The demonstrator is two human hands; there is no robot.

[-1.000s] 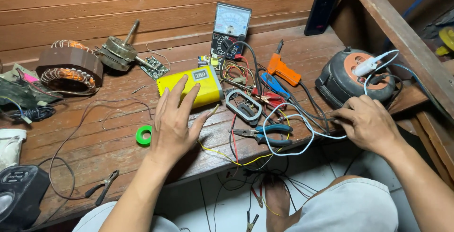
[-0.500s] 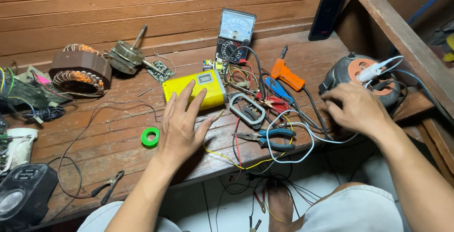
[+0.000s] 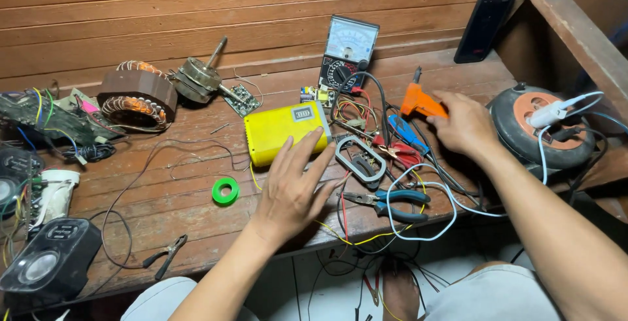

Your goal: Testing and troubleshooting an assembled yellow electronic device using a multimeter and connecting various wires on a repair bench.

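Note:
My left hand (image 3: 291,190) lies flat with fingers spread, its fingertips resting on the near edge of a yellow box (image 3: 282,131) with a small display. My right hand (image 3: 466,125) reaches left over a tangle of wires, and its fingers touch the back of an orange soldering gun (image 3: 418,102) without closing around it. Behind the two stands an analogue multimeter (image 3: 348,53). Blue-handled pliers (image 3: 386,202) and a grey oval frame (image 3: 360,157) lie between my hands.
A wooden bench (image 3: 183,184) carries a green tape roll (image 3: 225,191), a copper-wound stator (image 3: 136,99), a motor rotor (image 3: 196,76), circuit boards (image 3: 39,115), small pliers (image 3: 167,253) and a black speaker (image 3: 49,262). An orange cable reel (image 3: 546,125) sits at the right, a dark phone (image 3: 485,23) behind it.
My right hand has left the cable reel and moved left to the orange soldering gun. My left hand stays on the yellow box. The view has shifted slightly.

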